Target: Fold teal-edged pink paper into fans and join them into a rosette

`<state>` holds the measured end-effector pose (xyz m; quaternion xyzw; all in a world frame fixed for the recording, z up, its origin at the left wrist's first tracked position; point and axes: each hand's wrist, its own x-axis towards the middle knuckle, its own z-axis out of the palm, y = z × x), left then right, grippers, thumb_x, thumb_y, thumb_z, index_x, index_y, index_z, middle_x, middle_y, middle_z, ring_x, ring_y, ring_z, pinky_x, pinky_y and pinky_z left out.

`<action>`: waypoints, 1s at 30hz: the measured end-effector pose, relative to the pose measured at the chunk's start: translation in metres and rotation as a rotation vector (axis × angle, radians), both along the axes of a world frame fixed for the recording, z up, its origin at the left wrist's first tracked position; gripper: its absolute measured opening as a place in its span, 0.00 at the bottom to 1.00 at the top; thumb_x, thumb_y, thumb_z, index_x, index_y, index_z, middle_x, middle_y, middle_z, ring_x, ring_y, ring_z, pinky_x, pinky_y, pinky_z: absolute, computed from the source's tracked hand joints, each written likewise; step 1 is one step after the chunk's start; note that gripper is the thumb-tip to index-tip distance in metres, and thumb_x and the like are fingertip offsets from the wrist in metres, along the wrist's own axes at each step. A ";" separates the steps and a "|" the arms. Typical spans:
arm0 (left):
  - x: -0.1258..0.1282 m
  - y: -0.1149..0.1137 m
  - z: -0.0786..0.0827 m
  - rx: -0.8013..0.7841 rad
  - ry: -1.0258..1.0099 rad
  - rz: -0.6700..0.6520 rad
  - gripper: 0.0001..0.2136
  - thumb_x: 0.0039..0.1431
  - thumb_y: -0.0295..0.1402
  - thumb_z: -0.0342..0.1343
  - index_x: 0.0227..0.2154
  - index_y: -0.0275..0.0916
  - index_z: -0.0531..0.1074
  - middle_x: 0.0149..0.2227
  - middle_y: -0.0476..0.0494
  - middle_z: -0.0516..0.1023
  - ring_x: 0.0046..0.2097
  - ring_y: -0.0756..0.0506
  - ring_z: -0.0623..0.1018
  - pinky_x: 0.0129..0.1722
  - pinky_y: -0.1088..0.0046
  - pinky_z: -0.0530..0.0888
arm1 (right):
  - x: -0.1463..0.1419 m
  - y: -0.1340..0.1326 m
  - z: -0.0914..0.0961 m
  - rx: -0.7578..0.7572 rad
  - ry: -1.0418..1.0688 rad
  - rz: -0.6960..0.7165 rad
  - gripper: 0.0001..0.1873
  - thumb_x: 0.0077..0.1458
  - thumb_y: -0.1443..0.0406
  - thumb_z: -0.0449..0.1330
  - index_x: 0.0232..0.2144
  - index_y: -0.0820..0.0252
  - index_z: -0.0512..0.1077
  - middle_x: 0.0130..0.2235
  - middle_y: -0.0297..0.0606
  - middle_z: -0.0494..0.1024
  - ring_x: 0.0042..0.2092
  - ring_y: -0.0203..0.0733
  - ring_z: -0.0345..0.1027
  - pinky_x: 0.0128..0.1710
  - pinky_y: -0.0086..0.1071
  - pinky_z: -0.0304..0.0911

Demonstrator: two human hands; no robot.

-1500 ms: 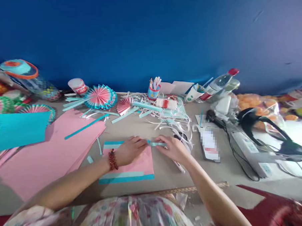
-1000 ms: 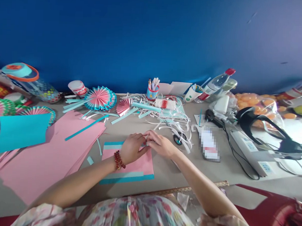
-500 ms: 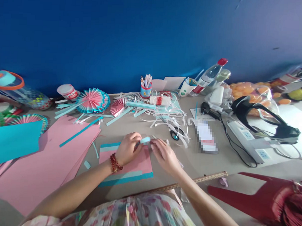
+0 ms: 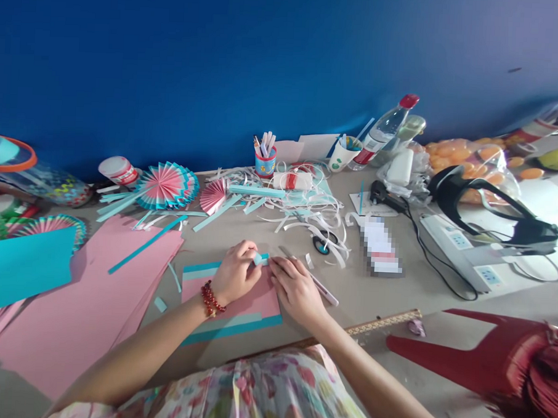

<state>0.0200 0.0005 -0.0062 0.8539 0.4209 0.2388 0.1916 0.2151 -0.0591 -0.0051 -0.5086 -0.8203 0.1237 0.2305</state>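
A pink sheet (image 4: 247, 297) with teal and pale-blue strips along its top and bottom edges lies flat on the table. Over its top edge, my left hand (image 4: 237, 272), with a red bead bracelet at the wrist, pinches a short pale-blue paper strip (image 4: 258, 258) between thumb and fingers. My right hand (image 4: 298, 290) rests on the sheet's upper right corner, fingers stretched out and lying flat, their tips by the strip's right end. Part of the top edge is hidden beneath both hands. A slim pale tool (image 4: 325, 291) lies just right of my right hand.
Large pink sheets (image 4: 81, 286) and a teal sheet (image 4: 27, 266) spread at the left. Behind the hands are pleated paper rosettes (image 4: 166, 185), paper scraps, scissors (image 4: 322, 243) and a pen cup (image 4: 265, 162). A phone (image 4: 381, 247) and power strip (image 4: 462, 248) lie right; a red chair (image 4: 475, 365) stands nearer.
My right hand has come left and down onto the sheet's corner. The pale-blue strip, earlier stretched between both hands, now sits tilted at my left fingertips. The slim tool shows more.
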 end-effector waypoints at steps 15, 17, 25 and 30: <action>-0.001 -0.001 -0.001 0.010 0.005 0.000 0.03 0.59 0.27 0.51 0.35 0.41 0.66 0.45 0.40 0.70 0.45 0.42 0.75 0.48 0.61 0.74 | 0.001 -0.003 -0.005 0.016 -0.008 -0.027 0.23 0.67 0.67 0.47 0.62 0.61 0.63 0.58 0.46 0.71 0.60 0.49 0.63 0.62 0.49 0.59; -0.002 -0.001 -0.002 0.013 0.004 -0.001 0.04 0.58 0.27 0.51 0.35 0.41 0.66 0.45 0.40 0.70 0.45 0.41 0.74 0.48 0.61 0.74 | 0.000 -0.003 -0.005 0.004 -0.032 -0.025 0.22 0.67 0.67 0.47 0.61 0.61 0.65 0.59 0.46 0.70 0.60 0.50 0.63 0.62 0.49 0.59; -0.001 -0.001 -0.002 0.015 0.029 -0.007 0.06 0.57 0.25 0.51 0.36 0.42 0.65 0.45 0.41 0.69 0.45 0.41 0.74 0.48 0.60 0.74 | -0.002 -0.004 -0.004 0.032 -0.040 -0.044 0.23 0.67 0.66 0.48 0.62 0.62 0.63 0.59 0.47 0.70 0.59 0.50 0.63 0.61 0.48 0.60; -0.001 -0.001 -0.003 0.017 0.028 -0.007 0.08 0.55 0.23 0.51 0.36 0.41 0.65 0.44 0.41 0.69 0.46 0.41 0.74 0.48 0.60 0.74 | -0.002 -0.004 -0.004 0.006 -0.049 -0.051 0.22 0.67 0.65 0.50 0.61 0.61 0.65 0.59 0.46 0.70 0.59 0.51 0.63 0.61 0.48 0.59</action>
